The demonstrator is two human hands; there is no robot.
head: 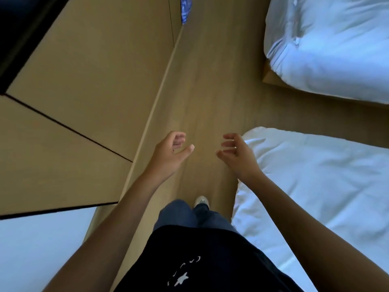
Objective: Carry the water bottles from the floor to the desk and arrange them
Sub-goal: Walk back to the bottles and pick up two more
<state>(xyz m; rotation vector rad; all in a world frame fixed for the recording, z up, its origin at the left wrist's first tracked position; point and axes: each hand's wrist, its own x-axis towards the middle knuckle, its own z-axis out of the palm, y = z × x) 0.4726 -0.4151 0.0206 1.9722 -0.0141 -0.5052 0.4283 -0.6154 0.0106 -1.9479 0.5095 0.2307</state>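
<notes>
Along the left edge of the floor (210,85) runs a wall of tan wood panels (94,66) split by dark seams, with a pale skirting strip at its foot. At the far end of that wall, by the top edge of the view, sits a small blue patterned patch (185,9); it may be the wrapped water bottles, but it is too small and cut off to tell. No bottle shows plainly anywhere else. Over the middle of the wood-grain floor the left hand (170,154) is held out, palm turned inward, fingers loosely curled and thumb out, holding nothing. Just beside it, apart by a narrow gap, the right hand (235,157) mirrors it, fingers loosely bent, also holding nothing. Below them are blue jeans, one pale shoe (201,201) and a dark shirt with a white star. At the right, a white duvet (315,197) reaches the floor's edge near the right hand, and a second white bed (328,45) lies at the upper right corner.
</notes>
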